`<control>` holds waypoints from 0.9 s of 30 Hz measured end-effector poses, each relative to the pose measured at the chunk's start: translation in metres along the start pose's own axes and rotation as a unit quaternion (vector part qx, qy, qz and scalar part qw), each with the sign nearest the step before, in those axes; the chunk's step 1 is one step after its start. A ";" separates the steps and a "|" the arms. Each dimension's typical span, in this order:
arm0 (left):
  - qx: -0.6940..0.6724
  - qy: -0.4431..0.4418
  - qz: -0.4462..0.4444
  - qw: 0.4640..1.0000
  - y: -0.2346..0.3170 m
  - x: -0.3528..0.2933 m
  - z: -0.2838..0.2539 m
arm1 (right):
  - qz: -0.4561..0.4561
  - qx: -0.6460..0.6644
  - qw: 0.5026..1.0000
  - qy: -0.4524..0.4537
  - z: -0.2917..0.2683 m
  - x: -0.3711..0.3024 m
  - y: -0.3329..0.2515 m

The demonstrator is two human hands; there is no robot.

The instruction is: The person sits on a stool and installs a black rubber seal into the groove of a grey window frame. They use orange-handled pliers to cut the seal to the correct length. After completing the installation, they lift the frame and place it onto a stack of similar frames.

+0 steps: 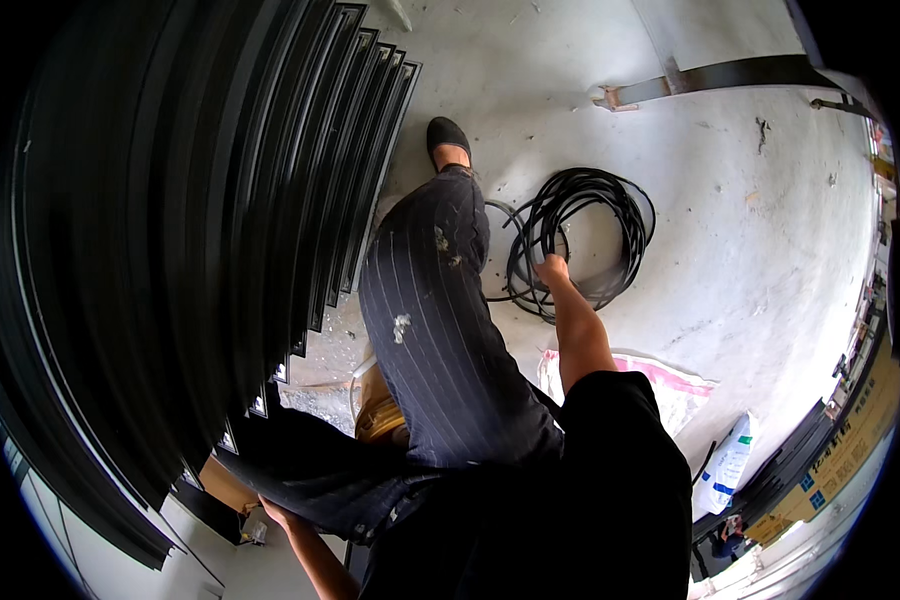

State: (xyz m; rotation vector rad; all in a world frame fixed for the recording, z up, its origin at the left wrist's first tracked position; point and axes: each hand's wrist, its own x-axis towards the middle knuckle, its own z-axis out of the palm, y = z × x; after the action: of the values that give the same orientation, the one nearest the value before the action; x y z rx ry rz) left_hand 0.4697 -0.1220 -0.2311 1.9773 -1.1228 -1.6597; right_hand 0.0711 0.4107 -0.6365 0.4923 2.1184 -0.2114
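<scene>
On the pale floor, right of my outstretched leg, lies a loose coil of black cable (638,235) with several turns. My right hand (553,268) is closed around strands on the coil's near left side. A few loops spread out to the left, toward my shin. At the lower left, my left hand (275,510) is against the dark striped trousers (430,300) by my other leg. Its fingers are mostly hidden, so what they do cannot be made out.
A large stack of long black profiles (170,250) fills the left side, its stepped ends close to my leg. A metal bar (730,78) lies at the far right. Nearer are a pink-and-white sack (675,385), a white bag (732,460) and a yellow object (378,410).
</scene>
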 end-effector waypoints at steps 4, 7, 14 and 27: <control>0.034 0.075 -0.016 0.996 -0.005 -0.012 0.003 | 0.029 0.036 0.992 0.115 0.004 -0.009 0.012; 0.169 0.150 0.134 0.965 -0.026 -0.014 -0.022 | -0.050 0.160 0.950 0.263 -0.009 -0.024 0.014; 0.364 0.225 0.281 0.859 -0.022 -0.058 0.015 | -0.184 0.240 0.865 0.400 -0.125 -0.047 -0.044; 0.434 0.159 0.427 0.777 -0.094 -0.176 -0.028 | -0.634 0.124 0.726 0.238 -0.169 -0.341 -0.187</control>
State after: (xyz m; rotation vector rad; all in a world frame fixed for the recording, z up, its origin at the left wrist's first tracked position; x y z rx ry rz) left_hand 0.5268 0.0608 -0.1680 1.5443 -2.3980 -0.2934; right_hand 0.0331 0.2073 -0.2659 -0.9825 2.5896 -1.2578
